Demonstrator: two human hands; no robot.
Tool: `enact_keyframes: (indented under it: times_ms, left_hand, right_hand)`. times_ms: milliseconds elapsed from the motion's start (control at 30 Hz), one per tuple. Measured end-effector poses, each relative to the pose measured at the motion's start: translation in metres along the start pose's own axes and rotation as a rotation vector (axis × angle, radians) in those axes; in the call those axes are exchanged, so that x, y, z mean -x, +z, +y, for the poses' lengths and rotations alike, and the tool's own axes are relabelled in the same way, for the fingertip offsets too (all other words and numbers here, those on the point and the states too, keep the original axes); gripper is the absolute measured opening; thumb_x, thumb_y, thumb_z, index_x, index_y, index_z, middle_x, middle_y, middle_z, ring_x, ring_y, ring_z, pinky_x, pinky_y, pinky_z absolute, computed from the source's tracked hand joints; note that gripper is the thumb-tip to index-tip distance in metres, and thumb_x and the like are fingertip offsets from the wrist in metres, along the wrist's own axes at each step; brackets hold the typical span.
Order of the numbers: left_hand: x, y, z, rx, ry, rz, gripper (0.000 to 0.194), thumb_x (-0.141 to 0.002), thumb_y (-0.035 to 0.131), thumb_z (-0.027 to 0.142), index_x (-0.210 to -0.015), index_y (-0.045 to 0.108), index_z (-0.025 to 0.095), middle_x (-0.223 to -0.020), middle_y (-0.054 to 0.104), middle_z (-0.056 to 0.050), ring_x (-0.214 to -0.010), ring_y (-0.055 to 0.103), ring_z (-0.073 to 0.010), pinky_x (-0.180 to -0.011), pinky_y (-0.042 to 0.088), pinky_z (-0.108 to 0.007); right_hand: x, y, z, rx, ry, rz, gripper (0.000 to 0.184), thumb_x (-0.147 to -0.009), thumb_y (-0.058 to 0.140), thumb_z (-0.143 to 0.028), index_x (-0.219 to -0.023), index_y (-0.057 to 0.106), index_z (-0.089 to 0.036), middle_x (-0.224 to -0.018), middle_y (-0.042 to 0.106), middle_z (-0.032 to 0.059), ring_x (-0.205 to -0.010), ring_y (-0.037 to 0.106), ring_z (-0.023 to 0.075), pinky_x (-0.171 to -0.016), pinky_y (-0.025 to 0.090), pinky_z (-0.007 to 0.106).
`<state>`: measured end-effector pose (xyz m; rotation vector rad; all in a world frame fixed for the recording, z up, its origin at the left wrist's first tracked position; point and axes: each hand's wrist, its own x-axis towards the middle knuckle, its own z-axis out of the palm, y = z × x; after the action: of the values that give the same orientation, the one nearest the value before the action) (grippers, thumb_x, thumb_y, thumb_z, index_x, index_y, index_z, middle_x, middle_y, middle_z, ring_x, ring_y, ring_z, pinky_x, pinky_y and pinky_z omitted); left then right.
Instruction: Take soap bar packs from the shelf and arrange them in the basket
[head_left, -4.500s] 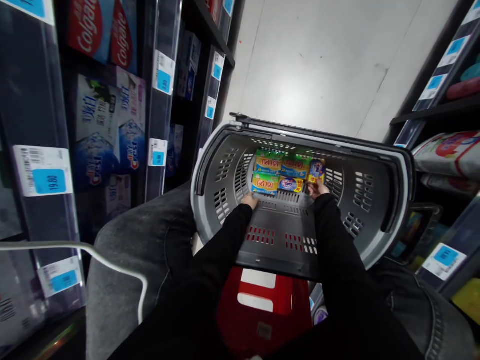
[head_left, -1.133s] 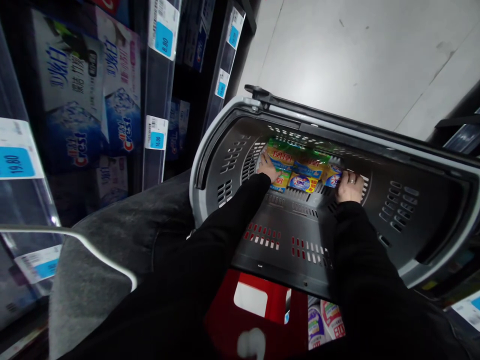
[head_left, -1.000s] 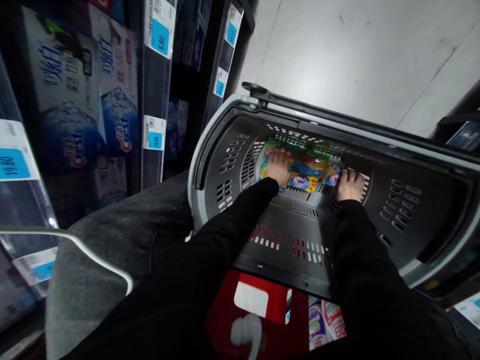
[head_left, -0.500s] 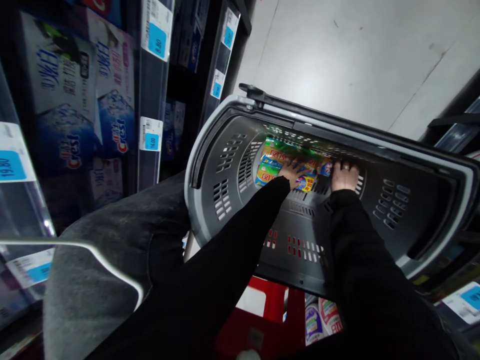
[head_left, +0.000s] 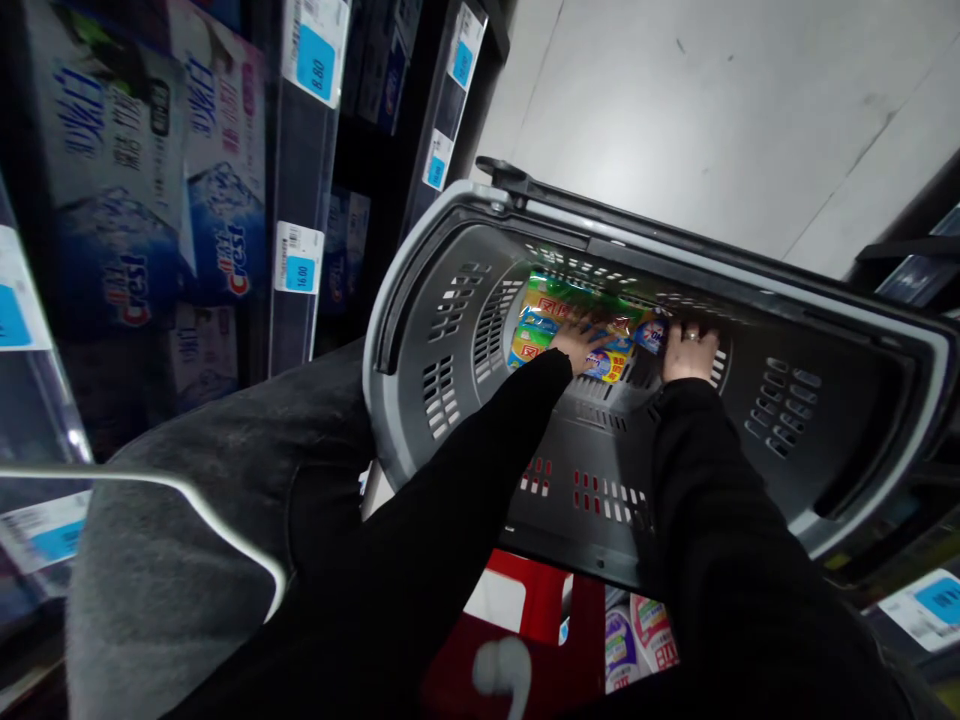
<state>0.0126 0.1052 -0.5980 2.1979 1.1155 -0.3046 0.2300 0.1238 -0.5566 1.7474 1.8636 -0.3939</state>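
Note:
My left hand (head_left: 579, 342) lies open, fingers spread, on yellow, green and blue plastic-wrapped packs (head_left: 541, 308) at the bottom of a grey shopping basket (head_left: 592, 425). The packs carry red Chinese lettering and look like laundry soap bars. Close to their right end, my right hand (head_left: 690, 353), with a ring on one finger, reaches down beside a blue OMO-marked pack end (head_left: 651, 333). Its fingers are slightly apart and bent downward, and the fingertips are hidden. I cannot tell how firmly it touches the pack.
Shelves at left hold Crest toothpaste boxes (head_left: 225, 190) behind price tags (head_left: 298, 258). A white cable (head_left: 187, 490) crosses my leg. Below the basket are a red plastic frame (head_left: 544, 600) and purple and pink bottles (head_left: 622, 640). Grey floor (head_left: 675, 120) lies beyond the basket.
The view has shifted slightly. A white earphone-like piece now shows more fully at the bottom. The blue OMO mark is clearer beside my right hand. Both hands stay nearly in place.

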Motion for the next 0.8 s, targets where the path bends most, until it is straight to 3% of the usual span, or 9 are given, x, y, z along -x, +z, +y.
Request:
enact_keyframes:
  times_ms: [133,300,400,533,633,700,800]
  left_hand:
    - [0.007,0.0,-0.009,0.008,0.014,-0.013,0.066,-0.086,0.057,0.038,-0.147,0.033,0.029,-0.151,0.038,-0.008,-0.14,0.028,-0.0352,-0.112,0.024,-0.058]
    - [0.006,-0.018,0.004,0.01,-0.04,0.011,0.064,-0.087,0.055,0.029,-0.146,0.035,0.018,-0.148,0.041,-0.013,-0.137,0.034,-0.0337,-0.112,0.027,-0.054]
    - [-0.016,-0.04,0.024,0.019,-0.043,0.061,0.058,-0.09,0.05,0.024,-0.144,0.036,0.009,-0.139,0.049,-0.02,-0.129,0.045,-0.0304,-0.108,0.035,-0.046]
    - [-0.057,-0.06,0.054,0.052,0.012,0.019,0.054,-0.088,0.051,0.014,-0.14,0.04,0.01,-0.139,0.05,-0.016,-0.124,0.05,-0.0253,-0.101,0.043,-0.035]
    - [-0.075,-0.059,0.07,0.046,-0.068,0.005,0.04,-0.093,0.035,0.01,-0.129,0.051,0.005,-0.133,0.053,-0.02,-0.118,0.055,-0.026,-0.094,0.046,-0.037]
    - [-0.076,-0.052,0.072,0.057,-0.106,0.026,0.041,-0.095,0.028,0.011,-0.126,0.054,0.004,-0.128,0.057,-0.021,-0.119,0.054,-0.0261,-0.098,0.043,-0.039]
    - [-0.069,-0.038,0.059,0.074,-0.19,0.033,0.042,-0.094,0.037,0.016,-0.133,0.049,0.006,-0.129,0.057,-0.02,-0.121,0.051,-0.0276,-0.105,0.037,-0.045]
  right_hand:
    - [-0.008,0.001,0.014,0.033,-0.213,-0.031,0.076,-0.079,0.062,-0.031,-0.145,0.033,-0.008,-0.135,0.043,0.0235,-0.116,0.04,0.0376,-0.095,0.032,0.048]
    - [-0.005,0.007,0.021,-0.005,-0.236,0.0,0.07,-0.083,0.057,-0.037,-0.144,0.036,-0.011,-0.136,0.042,0.0238,-0.113,0.039,0.0401,-0.092,0.032,0.051]
    - [-0.005,0.01,0.023,-0.033,-0.239,0.013,0.067,-0.084,0.055,-0.038,-0.143,0.038,-0.01,-0.136,0.043,0.0241,-0.111,0.04,0.0403,-0.092,0.032,0.052]
    - [-0.007,0.015,0.027,-0.031,-0.283,-0.008,0.069,-0.084,0.054,-0.037,-0.143,0.037,-0.006,-0.135,0.044,0.024,-0.113,0.039,0.0382,-0.092,0.033,0.05]
    - [-0.005,0.019,0.026,0.008,-0.244,-0.027,0.068,-0.085,0.053,-0.035,-0.143,0.037,-0.006,-0.136,0.043,0.0245,-0.113,0.041,0.0365,-0.093,0.033,0.05]
    - [-0.004,0.02,0.022,0.031,-0.205,-0.021,0.059,-0.089,0.045,-0.031,-0.143,0.038,-0.008,-0.137,0.043,0.0229,-0.115,0.04,0.0355,-0.096,0.03,0.05]
    - [-0.004,0.015,0.014,0.035,-0.144,-0.021,0.051,-0.093,0.03,-0.02,-0.142,0.041,-0.014,-0.137,0.046,0.0197,-0.116,0.042,0.0331,-0.095,0.03,0.049]
